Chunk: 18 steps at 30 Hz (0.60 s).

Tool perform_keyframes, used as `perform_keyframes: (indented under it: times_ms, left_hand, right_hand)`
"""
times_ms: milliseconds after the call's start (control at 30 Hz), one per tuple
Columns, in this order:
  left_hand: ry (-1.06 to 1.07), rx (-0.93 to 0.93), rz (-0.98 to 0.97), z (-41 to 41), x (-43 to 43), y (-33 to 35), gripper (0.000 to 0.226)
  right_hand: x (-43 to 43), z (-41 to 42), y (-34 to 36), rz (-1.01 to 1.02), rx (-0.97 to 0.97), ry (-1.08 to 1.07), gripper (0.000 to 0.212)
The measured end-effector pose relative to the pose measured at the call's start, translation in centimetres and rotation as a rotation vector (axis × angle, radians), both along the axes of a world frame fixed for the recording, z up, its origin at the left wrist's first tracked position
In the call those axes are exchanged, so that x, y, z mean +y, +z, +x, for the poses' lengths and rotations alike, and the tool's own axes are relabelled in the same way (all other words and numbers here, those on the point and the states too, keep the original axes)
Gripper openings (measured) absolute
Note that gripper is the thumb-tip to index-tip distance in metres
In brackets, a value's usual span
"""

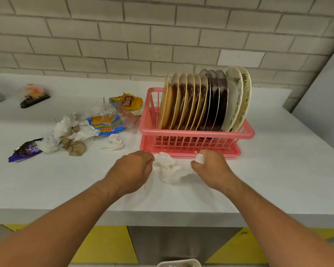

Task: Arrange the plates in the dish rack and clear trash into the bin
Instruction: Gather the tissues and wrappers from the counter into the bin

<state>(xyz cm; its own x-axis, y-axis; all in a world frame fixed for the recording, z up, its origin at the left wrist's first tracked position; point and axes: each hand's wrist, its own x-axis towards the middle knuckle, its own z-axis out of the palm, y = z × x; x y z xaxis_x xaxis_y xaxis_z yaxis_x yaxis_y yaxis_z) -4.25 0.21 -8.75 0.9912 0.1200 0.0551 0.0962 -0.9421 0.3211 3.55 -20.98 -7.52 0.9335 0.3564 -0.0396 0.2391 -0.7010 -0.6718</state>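
Left hand, right hand: both clutch crumpled tissue | dish rack just behind | wrappers strewn left

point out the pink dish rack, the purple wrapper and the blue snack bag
pink dish rack point(191, 132): head view, front rim.
purple wrapper point(25, 150): head view, middle of the foil.
blue snack bag point(106, 125): head view, printed front.

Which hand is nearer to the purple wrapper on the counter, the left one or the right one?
Left. The left hand is to the right of the purple wrapper; the right hand lies farther right, beyond the crumpled tissue between them.
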Motion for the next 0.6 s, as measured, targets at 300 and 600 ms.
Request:
perform_keyframes:
  times_ms: [300, 600]
  left_hand:
    - [-0.14, 0.008, -0.022, 1.8, 0.8, 0.1, 0.03]
    - [-0.329, 0.054, 0.227, 3.2, -1.7, -1.8, 0.039]
  right_hand:
    - [0.1, 0.1, 0.5, 0.094, 0.005, -0.061, 0.033]
    - [-0.2, -1.2, -3.3, -0.352, 0.065, -0.013, 0.039]
